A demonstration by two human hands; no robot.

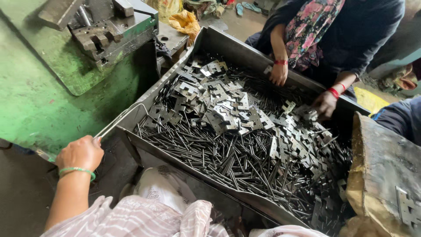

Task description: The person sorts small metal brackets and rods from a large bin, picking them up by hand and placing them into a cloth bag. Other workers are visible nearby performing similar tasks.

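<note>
The person's left hand [80, 152] has its fingers clamped on a thin metal rod [119, 119] at the near-left corner of the big metal tray [228, 46], and the right hand isn't in view at all. Tray's heaped with pins [219, 160] and flat hinge plates [219, 112] all jumbled together, so hardly anything looks sorted yet, while a co-worker's hands [279, 73] dig in from the far side.

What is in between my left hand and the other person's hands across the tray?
In the head view, the left hand grips a rod at the tray rim. Between lie rods and plates, heaped, up to the other person's hands.
</note>
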